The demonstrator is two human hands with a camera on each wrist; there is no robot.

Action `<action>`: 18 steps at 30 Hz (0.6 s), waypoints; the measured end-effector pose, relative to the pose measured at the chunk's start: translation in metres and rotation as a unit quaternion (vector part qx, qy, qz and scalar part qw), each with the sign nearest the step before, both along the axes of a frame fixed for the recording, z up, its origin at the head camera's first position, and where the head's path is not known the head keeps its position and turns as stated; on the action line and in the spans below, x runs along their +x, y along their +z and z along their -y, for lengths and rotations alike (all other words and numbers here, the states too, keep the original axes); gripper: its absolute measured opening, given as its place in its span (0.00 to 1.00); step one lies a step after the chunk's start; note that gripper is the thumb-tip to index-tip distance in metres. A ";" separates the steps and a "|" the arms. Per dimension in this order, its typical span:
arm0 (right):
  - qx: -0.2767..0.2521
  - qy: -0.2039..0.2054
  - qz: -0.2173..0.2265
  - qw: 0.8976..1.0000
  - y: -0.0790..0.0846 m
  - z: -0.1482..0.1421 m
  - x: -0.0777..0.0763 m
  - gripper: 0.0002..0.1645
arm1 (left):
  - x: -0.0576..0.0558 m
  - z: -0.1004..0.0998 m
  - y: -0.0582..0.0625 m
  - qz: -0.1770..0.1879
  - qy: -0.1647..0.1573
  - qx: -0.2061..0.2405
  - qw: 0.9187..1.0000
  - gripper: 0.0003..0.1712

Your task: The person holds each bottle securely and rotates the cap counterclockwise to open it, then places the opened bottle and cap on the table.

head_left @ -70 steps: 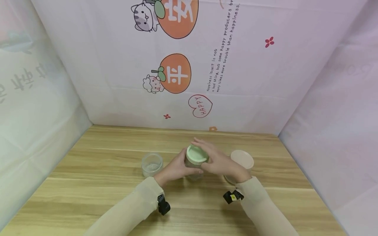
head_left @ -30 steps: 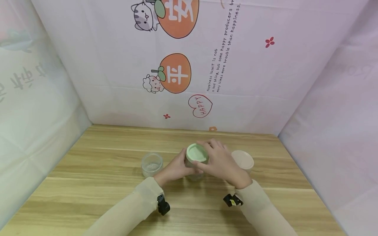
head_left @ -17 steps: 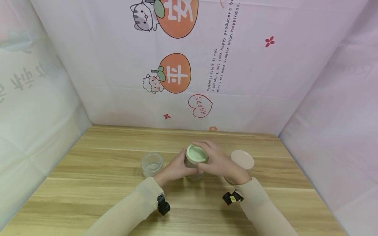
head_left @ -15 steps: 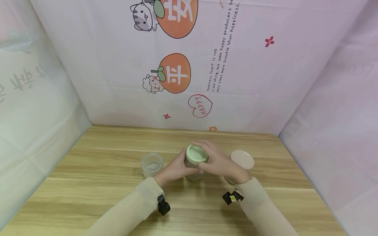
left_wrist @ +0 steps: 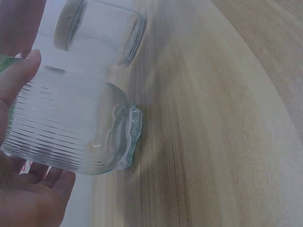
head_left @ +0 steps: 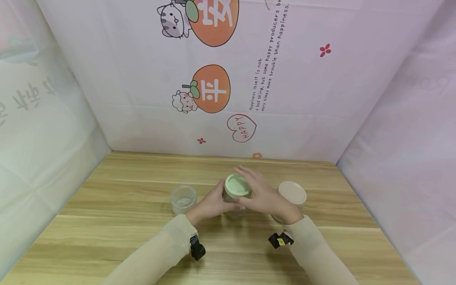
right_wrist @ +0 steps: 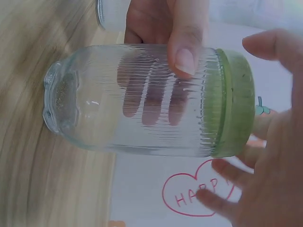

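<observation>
Far left, pale printed cloth hangs beside the wood-grain table; next along, an open-topped glass jar stands upright on the boards, just beside the left wrist; and here's the left hand, out of a cream sleeve with a black wrist camera strapped on, clamped firmly round the ribbed jar, thumb on the near side, fingers seen through the glass on the far side; that ribbed jar sits mid-table between the two hands, green lid uppermost on its mouth; whether its base touches the wood, I cannot tell; over to the right hand, spread about the lid, fingers parted and loosely bent, thumb lifted clear of the rim in the right wrist view, so no clamp there; how firmly those fingers touch the lid I cannot tell; a second wrist camera rides at that cuff; and just behind the right wrist, partly hidden, a jar with a pale lid stands on the table.
</observation>
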State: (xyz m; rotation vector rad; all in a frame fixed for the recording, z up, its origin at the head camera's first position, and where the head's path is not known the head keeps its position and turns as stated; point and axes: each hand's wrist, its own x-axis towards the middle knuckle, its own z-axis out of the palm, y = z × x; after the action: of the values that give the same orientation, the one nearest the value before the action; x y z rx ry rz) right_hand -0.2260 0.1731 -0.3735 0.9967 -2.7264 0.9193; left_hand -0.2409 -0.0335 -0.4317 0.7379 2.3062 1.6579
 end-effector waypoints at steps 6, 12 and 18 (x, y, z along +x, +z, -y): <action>0.057 -0.075 -0.088 0.992 0.004 0.002 0.006 0.54 | 0.001 0.001 0.000 0.010 0.006 -0.007 1.000 0.57; 0.094 -0.120 -0.110 0.982 0.005 0.000 0.009 0.57 | 0.001 0.001 0.000 0.010 0.010 -0.014 1.000 0.56; 0.114 -0.142 -0.117 0.976 0.002 -0.002 0.010 0.58 | 0.002 0.001 0.001 0.009 0.013 -0.021 1.000 0.57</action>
State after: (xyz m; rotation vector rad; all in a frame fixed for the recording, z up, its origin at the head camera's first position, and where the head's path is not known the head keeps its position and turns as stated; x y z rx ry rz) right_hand -0.2160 0.1750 -0.3717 0.6657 -2.7135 0.4224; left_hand -0.2389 -0.0347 -0.4307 0.6856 2.3397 1.6147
